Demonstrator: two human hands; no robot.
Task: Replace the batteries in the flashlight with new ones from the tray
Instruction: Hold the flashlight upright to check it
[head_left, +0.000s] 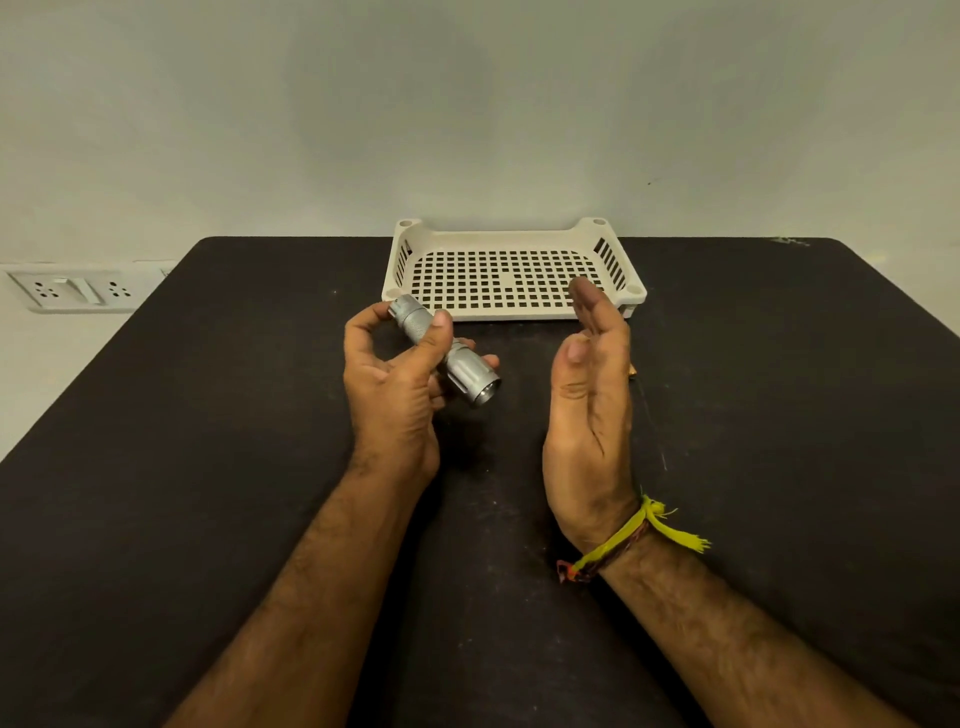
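Note:
A silver metal flashlight (457, 364) is held above the black table, its lens end pointing toward me and to the right, its tail cap toward the tray. My left hand (400, 384) grips its knurled body with thumb on top and fingers beneath. My right hand (592, 410) hovers a little to the right of the flashlight, fingers straight and together, palm facing left, holding nothing. A white perforated tray (514, 306) stands at the table's far edge; I see no batteries on its visible floor. A small brown-gold object (632, 370) peeks out behind my right hand, mostly hidden.
The black table (208, 467) is scuffed with pale specks and meets a plain wall at the back. A white socket-and-switch panel (72, 291) is on the wall at the left. A yellow thread band (639, 535) circles my right wrist.

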